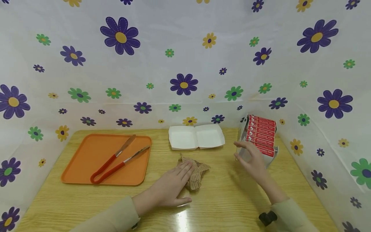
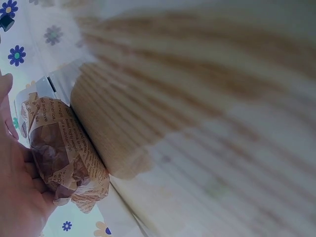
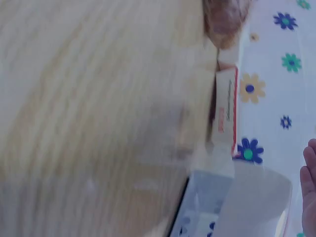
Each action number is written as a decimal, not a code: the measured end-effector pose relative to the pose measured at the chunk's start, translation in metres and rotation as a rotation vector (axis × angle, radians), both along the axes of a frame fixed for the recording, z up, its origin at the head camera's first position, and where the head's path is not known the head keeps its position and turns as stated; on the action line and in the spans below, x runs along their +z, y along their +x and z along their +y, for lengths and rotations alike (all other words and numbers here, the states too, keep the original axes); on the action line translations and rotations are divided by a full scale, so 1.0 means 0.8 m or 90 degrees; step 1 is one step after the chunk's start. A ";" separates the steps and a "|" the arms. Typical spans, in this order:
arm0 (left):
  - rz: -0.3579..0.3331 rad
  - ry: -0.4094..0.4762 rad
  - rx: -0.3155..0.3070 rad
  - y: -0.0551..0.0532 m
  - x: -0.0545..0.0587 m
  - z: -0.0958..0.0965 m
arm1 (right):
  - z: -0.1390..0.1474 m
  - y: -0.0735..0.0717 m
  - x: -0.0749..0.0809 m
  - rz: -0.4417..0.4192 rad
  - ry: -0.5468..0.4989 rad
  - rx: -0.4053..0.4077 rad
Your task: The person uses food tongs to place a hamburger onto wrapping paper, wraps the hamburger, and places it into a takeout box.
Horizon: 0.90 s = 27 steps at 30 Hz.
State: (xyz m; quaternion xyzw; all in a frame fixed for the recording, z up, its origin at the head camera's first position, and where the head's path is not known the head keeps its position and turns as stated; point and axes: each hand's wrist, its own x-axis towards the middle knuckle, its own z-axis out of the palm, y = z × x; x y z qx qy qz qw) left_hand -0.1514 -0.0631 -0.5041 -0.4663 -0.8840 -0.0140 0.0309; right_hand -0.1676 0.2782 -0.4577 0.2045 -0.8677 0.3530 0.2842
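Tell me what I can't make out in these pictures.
Head view: what, if anything, lies inside the crumpled printed paper; the paper and left hand cover it.
Head view: the small lettering on the red printed stack; too small to read.
Right wrist view: much of the right hand; the right edge cuts it off.

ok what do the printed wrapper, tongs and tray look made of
Wrapper: likely thin paper, matte, crumpled and creased.
Tongs: shiny grey, so probably metal, with a smooth red handle, perhaps plastic or rubber.
Tray: probably plastic, smooth, uniformly orange with a raised rim.
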 end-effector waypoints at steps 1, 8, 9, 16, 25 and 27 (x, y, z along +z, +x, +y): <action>0.000 0.000 0.000 0.000 0.000 0.000 | 0.004 -0.001 0.001 0.015 -0.003 -0.006; 0.001 0.005 0.000 0.000 -0.003 -0.001 | 0.029 -0.006 0.005 0.004 0.006 -0.059; 0.001 0.005 0.000 0.000 -0.003 -0.001 | 0.032 -0.007 0.004 0.001 0.007 -0.063; 0.006 0.007 -0.002 0.000 -0.002 -0.001 | 0.049 -0.014 -0.006 0.007 0.005 -0.079; 0.021 0.009 -0.009 0.001 0.001 -0.002 | 0.060 -0.021 -0.015 0.007 0.034 -0.121; 0.023 0.009 -0.009 0.001 0.001 -0.002 | 0.060 -0.023 -0.016 0.014 0.038 -0.121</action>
